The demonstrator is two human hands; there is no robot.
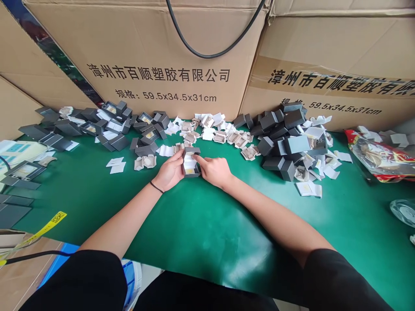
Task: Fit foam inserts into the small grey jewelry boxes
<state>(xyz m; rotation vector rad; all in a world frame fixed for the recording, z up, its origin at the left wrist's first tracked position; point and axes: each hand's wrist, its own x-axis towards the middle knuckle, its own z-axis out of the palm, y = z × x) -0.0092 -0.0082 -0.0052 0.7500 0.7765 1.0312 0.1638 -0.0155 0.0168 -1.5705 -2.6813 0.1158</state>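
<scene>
Fingers (201, 161) hold grey box (191, 172), white insert (188, 163) inside

Green counter (201, 224). Past the fingers (198, 159): loose white and beige inserts (223, 136). Right of them: heap of dark grey boxes (285, 129), white cards (309, 188), red bag (382, 157), glass dish (403, 211). Left: more grey boxes (113, 125), two white slips (116, 165), flattened grey pieces (22, 172), yellow tape (48, 222) at the near-left edge.
</scene>
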